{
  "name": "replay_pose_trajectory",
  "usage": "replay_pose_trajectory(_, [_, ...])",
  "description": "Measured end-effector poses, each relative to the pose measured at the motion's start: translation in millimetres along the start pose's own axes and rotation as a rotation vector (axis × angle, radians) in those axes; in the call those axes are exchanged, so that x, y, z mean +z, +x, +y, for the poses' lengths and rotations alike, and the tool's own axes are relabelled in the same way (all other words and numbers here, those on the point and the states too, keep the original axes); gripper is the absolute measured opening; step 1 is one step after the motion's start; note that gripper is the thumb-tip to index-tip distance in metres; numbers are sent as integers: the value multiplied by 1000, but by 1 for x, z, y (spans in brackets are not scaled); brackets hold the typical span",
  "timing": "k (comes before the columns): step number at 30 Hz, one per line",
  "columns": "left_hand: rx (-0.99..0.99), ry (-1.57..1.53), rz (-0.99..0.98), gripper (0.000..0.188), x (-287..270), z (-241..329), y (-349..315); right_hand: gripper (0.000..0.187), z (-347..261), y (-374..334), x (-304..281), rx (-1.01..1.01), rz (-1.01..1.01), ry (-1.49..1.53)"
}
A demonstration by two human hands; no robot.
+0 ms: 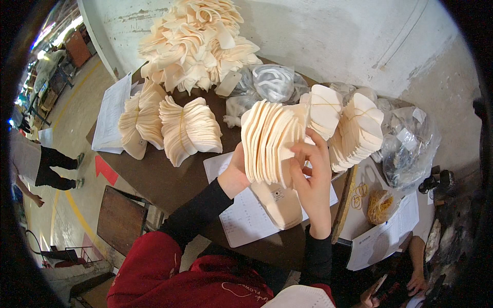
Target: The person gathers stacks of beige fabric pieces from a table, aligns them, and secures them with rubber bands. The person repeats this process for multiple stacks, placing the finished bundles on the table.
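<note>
In the head view, both hands hold one fanned stack of cream cut pieces [269, 141] upright above the brown table [154, 177]. The left hand [234, 174] cups the stack's lower left edge from behind, fingers curled out of sight, so I cannot tell how tightly they grip. The right hand [312, 172] presses on the stack's right side, thumb and fingers pinching the front leaves, the index finger lifted along the top edge. The pieces are thin, flat and matte, like foam or felt, with rounded lobes; their number is too great to count.

On the table I count about five bound bundles of the same cream pieces: three to the left [169, 126], waisted by a band so they flare like bows, and two to the right [354, 128], tied with thin rubber bands. Behind the left three rises one large loose heap [197, 41], curled and ruffled. One single cream piece [280, 203] lies flat under the hands on a printed paper sheet [246, 215]. Another paper sheet [110, 115] hangs off the table's left end. Clear plastic bags [405, 143], crinkled and glossy, sit at the right, and a pile of yellow rubber bands [379, 205] lies near a wooden stick [343, 205].
</note>
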State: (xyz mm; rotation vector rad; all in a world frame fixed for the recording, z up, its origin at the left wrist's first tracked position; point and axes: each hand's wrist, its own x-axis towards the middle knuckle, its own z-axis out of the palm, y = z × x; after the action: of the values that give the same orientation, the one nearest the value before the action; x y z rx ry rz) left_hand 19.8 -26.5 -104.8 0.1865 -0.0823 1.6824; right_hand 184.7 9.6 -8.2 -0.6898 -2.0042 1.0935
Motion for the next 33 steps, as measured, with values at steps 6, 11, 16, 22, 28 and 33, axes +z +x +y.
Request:
replay_pose_trajectory(6, [4,11,-82,46,10,-1,-1,27,-8,-4,3,-6,15,-98])
replay_pose_trajectory(11, [48,53,34,46,8,0,-4,30,-1,-4,6,-99,55,-196])
replay_pose_trajectory(16, [60,64,-19,45,-2,2,-4,33,-7,-3,9,-115,67,-222])
replay_pose_trajectory(22, [38,101,128,45,19,-1,-5,24,1,-1,11,-123,97,-120])
replay_pose_trajectory(28, [-6,16,-7,46,1,1,-3,16,-2,-1,13,-129,83,-96])
replay_pose_trajectory(33, [6,44,-74,46,7,-2,-1,16,-7,-3,9,-142,49,-113])
